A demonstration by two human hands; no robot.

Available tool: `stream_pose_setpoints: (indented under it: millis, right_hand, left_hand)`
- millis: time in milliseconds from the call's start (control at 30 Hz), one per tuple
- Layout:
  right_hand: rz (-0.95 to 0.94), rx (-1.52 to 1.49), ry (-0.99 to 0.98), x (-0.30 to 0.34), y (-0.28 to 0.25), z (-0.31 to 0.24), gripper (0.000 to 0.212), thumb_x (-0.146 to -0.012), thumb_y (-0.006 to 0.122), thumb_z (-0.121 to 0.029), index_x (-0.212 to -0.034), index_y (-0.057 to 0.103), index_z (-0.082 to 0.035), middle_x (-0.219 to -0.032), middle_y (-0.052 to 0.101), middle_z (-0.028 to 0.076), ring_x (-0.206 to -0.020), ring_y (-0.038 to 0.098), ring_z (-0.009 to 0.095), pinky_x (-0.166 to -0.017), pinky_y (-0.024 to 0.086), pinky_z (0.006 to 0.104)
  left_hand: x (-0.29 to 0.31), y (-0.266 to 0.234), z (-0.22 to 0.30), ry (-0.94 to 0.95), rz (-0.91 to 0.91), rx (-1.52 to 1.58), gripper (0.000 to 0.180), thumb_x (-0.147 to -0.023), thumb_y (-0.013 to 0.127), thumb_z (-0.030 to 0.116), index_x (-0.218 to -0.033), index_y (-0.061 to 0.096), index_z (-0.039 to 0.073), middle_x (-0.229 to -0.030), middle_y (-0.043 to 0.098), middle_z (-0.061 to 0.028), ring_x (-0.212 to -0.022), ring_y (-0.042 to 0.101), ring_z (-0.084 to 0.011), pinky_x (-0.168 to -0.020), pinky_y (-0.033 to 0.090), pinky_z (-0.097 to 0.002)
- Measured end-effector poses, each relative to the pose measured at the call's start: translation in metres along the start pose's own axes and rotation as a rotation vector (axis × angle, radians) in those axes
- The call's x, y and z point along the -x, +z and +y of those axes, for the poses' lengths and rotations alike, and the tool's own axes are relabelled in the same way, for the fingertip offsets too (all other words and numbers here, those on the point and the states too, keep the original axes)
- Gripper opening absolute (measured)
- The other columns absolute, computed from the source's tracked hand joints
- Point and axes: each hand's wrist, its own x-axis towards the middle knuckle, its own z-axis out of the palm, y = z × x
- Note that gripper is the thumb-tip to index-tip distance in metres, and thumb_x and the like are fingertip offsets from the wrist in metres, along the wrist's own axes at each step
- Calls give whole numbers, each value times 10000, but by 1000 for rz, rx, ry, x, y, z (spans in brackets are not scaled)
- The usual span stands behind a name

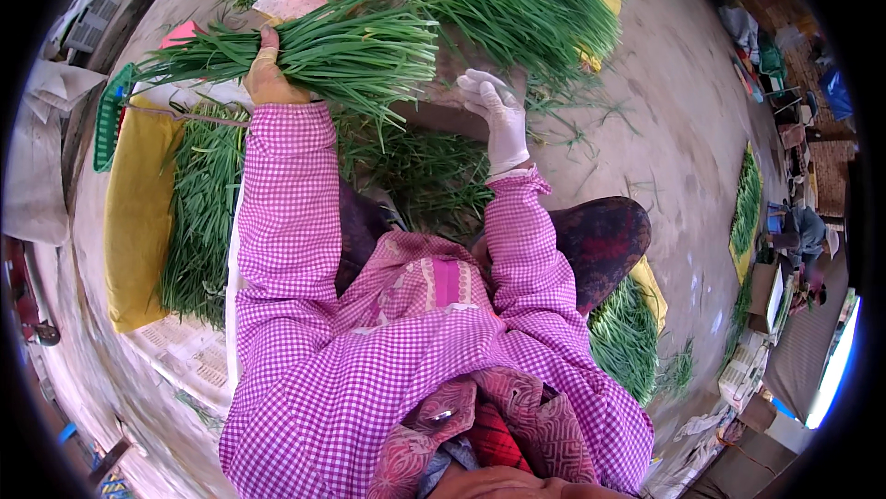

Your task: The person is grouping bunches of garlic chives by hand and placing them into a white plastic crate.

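My left hand point(270, 77) is wrapped round a thick bunch of long green Chinese chives point(360, 47), held out level at the far left. Its leafy tips point left and the pale cut ends point right. My right hand point(501, 120), in a white glove, hovers just right of those ends, apart from the bunch. Its fingers are stretched out and slightly bent, with nothing seen in them. Between my knees, loose chives point(420, 171) lie in a dark heap. Past the right hand rests a large pile of chives point(526, 5), partly over yellow cloth.
More chives point(205, 204) fill a white crate at my left, beside a yellow cloth point(138, 222). A green basket point(113, 119) stands beyond it. Another chive pile point(623, 337) sits by my right knee. Across the concrete floor point(683, 120), another person point(808, 236) is at the far right.
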Motion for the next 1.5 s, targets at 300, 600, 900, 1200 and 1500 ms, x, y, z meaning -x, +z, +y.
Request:
stream_pose_setpoints:
  millis: [300, 600, 900, 1200, 1500]
  right_hand:
    - [-139, -316, -27, 13, 57, 19, 307, -825, 591, 6, -1129, 566, -25, -1107, 606, 65, -989, 578, 165, -863, 467, 294]
    - [144, -533, 24, 18, 52, 1, 355, -869, 526, -34, -1223, 504, -14, -1237, 521, 103, -1108, 521, 230, -949, 446, 387]
    - [-174, -625, 113, 17, 44, 11, 400, -824, 577, -9, -1215, 495, 13, -1178, 564, 114, -1020, 575, 237, -912, 473, 386]
    - [-371, -55, 72, 20, 31, -2, 170, -811, 639, -50, -966, 655, 20, -939, 661, 68, -840, 584, 153, -832, 426, 290]
    - [-303, 1189, -74, 5, -14, 36, 387, -810, 657, -267, -1139, 604, -70, -1166, 595, 151, -1087, 562, 276, -895, 439, 349]
  left_hand:
    - [16, 9, -30, -34, -120, -196, 185, -801, 674, 76, -930, 600, -33, -815, 649, -107, -751, 629, -227, -694, 536, -367]
    - [20, 4, -36, -11, -412, -617, 223, -778, 698, 148, -970, 640, 52, -929, 649, -30, -844, 597, -137, -770, 468, -281]
    - [27, 18, -17, 46, -5, -807, 357, -806, 679, 296, -1047, 629, 37, -967, 658, -113, -869, 611, -235, -798, 455, -346]
    - [-4, 4, -10, 194, 224, -233, 278, -782, 684, 109, -1006, 553, 9, -881, 611, -115, -731, 621, -255, -651, 528, -381]
    - [-7, 0, 13, -2, 231, -17, 376, -852, 568, 237, -1131, 531, -11, -1091, 603, -202, -913, 610, -385, -794, 468, -605]
